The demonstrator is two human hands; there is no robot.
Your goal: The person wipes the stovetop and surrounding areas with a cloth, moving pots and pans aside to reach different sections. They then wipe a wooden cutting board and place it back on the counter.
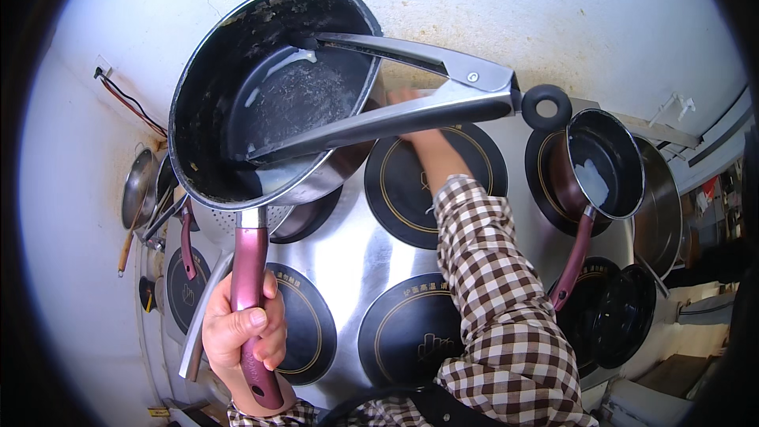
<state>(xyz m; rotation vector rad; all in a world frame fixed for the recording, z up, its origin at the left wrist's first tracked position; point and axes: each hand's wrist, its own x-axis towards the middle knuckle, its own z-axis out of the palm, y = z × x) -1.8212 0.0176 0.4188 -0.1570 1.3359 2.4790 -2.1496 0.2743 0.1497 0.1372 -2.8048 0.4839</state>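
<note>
My left hand (220,332) grips the maroon handle (249,255) of a deep black-lined saucepan (299,98). The saucepan is raised above the stove and tilted, so its inside faces me. Streaks of whitish liquid lie on its base. A pair of metal kitchen tongs (415,117) with a black end ring rests spread in the saucepan, its hinge end past the rim. Beyond the tongs, my right hand (406,96) reaches over the far burner (409,190) near the wall. Motion blur and the tongs partly hide it, so whether it holds anything cannot be told.
The steel stove top (379,255) carries several black round burners. A smaller saucepan (605,160) with white residue sits at right, beside a large steel pot (661,207) and a glossy black pan or lid (625,317). At left are a perforated strainer (214,225) and a steel pan (136,187).
</note>
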